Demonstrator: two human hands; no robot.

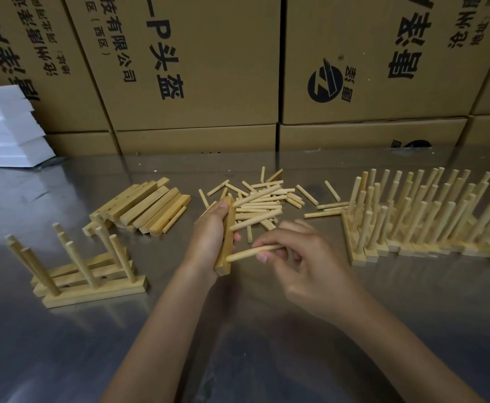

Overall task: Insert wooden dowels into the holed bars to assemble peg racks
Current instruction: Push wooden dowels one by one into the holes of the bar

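Observation:
My left hand (209, 231) grips a holed wooden bar (227, 242), held on edge above the table. Two dowels (252, 219) stick out of the bar to the right. My right hand (299, 254) pinches a third dowel (252, 253) whose left end meets the bar near its lower end. Loose dowels (267, 199) lie in a heap just behind my hands. A stack of bare bars (148, 207) lies to the left of that heap.
Several finished peg racks (427, 219) stand packed together at the right. A few more racks (87, 269) stand at the left on the shiny metal table (63, 359). Cardboard boxes (209, 68) wall off the back, with white foam blocks (5, 129) at far left.

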